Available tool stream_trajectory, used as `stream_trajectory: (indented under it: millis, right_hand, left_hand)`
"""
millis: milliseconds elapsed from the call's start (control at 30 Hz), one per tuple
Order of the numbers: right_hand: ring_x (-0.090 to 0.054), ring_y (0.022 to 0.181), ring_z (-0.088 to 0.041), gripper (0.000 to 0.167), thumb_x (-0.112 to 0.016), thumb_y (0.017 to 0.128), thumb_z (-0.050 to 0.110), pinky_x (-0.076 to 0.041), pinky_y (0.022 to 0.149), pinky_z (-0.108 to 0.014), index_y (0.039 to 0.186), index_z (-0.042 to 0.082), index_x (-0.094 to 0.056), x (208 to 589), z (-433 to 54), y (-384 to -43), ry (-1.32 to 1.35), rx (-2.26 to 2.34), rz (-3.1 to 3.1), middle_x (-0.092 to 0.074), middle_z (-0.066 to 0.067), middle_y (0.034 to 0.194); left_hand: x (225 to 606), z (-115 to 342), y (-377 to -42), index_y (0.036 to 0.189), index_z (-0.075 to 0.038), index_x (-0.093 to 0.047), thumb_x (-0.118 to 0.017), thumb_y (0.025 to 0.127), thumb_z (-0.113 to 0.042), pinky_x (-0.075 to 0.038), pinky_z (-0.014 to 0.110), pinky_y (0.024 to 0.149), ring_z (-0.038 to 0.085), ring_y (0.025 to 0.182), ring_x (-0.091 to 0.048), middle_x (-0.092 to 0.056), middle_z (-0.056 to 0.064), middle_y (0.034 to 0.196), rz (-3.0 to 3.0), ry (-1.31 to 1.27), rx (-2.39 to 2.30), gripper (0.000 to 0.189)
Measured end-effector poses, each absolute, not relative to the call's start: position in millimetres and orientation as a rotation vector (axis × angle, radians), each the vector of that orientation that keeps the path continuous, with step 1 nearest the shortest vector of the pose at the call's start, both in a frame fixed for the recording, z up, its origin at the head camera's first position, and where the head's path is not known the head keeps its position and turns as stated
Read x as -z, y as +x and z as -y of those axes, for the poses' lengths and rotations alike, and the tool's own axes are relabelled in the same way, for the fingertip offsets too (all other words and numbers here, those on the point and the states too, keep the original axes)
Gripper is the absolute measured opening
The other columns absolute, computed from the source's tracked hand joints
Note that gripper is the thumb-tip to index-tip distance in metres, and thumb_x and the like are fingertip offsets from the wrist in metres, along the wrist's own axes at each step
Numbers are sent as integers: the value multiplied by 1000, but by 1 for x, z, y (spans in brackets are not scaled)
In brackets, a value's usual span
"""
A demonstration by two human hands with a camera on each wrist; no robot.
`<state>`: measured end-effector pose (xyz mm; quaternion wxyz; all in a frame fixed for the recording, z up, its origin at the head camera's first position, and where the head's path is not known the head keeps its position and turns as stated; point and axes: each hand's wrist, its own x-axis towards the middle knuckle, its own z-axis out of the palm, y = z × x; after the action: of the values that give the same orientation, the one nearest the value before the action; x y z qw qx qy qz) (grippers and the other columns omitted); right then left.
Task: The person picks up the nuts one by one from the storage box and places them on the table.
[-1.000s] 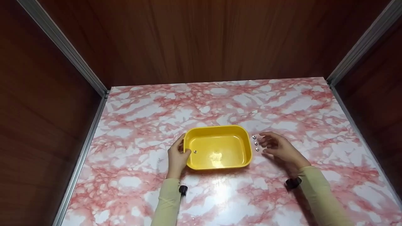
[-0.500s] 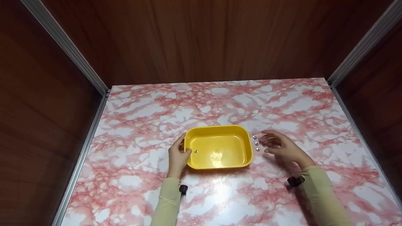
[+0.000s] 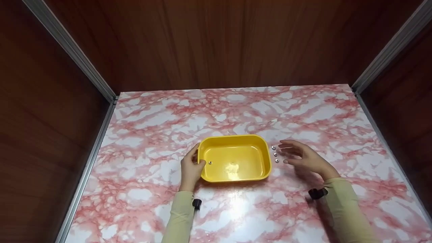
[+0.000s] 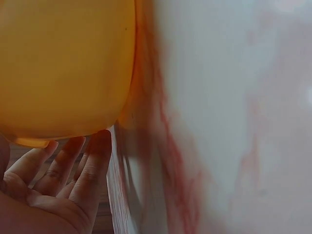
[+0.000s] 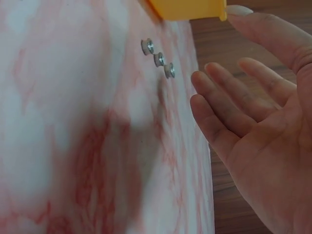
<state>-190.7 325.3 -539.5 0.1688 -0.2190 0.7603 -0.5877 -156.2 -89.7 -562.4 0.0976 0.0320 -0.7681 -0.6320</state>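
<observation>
In the head view my left hand [image 3: 191,168] grips the left end of a yellow rectangular tub [image 3: 233,162], thumb over the rim and fingers along the outside wall. The left wrist view shows those fingertips [image 4: 100,139] against the tub's yellow wall [image 4: 68,73]. One small silver piece [image 3: 210,163] lies inside the tub near my left thumb. Just right of the tub, three small silver spool-shaped metal pieces [image 5: 158,59] stand in a row on the table. My right hand [image 3: 305,160] hovers beside that row, fingers spread and holding nothing, palm turned toward the pieces.
The table [image 3: 233,111] has a red and white marbled top. Dark wood-grain panels [image 3: 216,44] enclose it at the back and both sides, with metal rails [image 3: 77,64] at the corners. A black wrist camera [image 3: 317,193] sits on the right sleeve.
My right hand has drawn back very slightly to the right, and its fingers have straightened a little. The left hand, the tub and the silver pieces stay put.
</observation>
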Motion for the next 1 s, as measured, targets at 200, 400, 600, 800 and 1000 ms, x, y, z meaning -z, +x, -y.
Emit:
stream_trajectory:
  millis: [200,400,600,800,1000]
  right_hand:
    - [-43,125,-45,61,-66,87,3,-37,99,-57,143,9,-42,534,-324,-192,-615,1644,-2174,-42,-26,140]
    - [-41,125,-47,62,-61,89,-3,-36,100,-57,146,11,-38,528,-321,-194,-674,1645,-2154,-41,-27,140]
    - [-38,126,-50,65,-58,89,-6,-40,101,-49,148,9,-34,522,-318,-197,-775,1633,-2136,-39,-25,143]
    - [-37,128,-47,63,-60,91,2,-38,104,-44,148,12,-36,516,-313,-200,-779,1608,-2146,-40,-19,145]
    - [-39,129,-43,64,-63,90,4,-37,105,-44,147,12,-38,512,-308,-204,-797,1588,-2165,-40,-18,146]
  left_hand:
    - [539,88,-148,133,6,-52,-55,71,19,-56,36,68,48,95,-60,-60,35,107,2241,48,1917,63]
    - [557,89,-154,136,0,-52,-56,73,16,-56,31,65,40,94,-63,-63,28,108,2268,83,1886,65]
    - [570,91,-158,137,-7,-53,-58,74,14,-56,32,65,35,93,-64,-64,24,108,2272,95,1880,66]
    - [570,91,-158,137,-9,-53,-58,75,14,-56,32,66,34,94,-64,-64,23,109,2272,109,1904,67]
    - [565,90,-156,138,-6,-52,-57,75,15,-57,34,66,40,94,-63,-62,27,110,2265,105,1936,66]
